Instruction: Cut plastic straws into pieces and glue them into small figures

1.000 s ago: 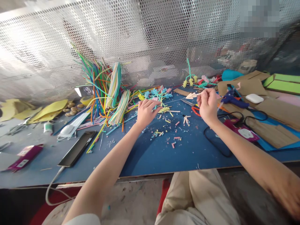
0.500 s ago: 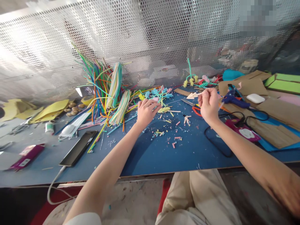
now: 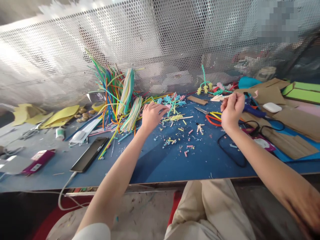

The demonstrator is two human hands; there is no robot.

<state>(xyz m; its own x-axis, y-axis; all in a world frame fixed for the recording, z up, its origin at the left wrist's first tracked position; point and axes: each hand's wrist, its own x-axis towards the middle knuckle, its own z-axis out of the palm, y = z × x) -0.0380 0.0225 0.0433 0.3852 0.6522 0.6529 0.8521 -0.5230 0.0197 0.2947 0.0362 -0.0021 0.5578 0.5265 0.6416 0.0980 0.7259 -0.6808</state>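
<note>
My right hand is pinched around a pale fuzzy piece, whose branched end sticks out to the left of the fingers. My left hand is held above the table with its fingers bent and together near the tips; what they hold, if anything, is too small to make out. Blue, pink and yellow fuzzy pieces lie just beyond and right of it. Scissors with red and yellow handles rest left of my right hand. Cut bits are scattered on the blue table.
Bundles of coloured fuzzy stems stand at the back left. A phone with a white cable lies at the left. On the right are a glue gun, black cable, cardboard and a white case.
My right hand has moved right with the pale piece, uncovering more of the scissors' handles. My left hand has shifted slightly left. The thin line between the hands no longer shows.
</note>
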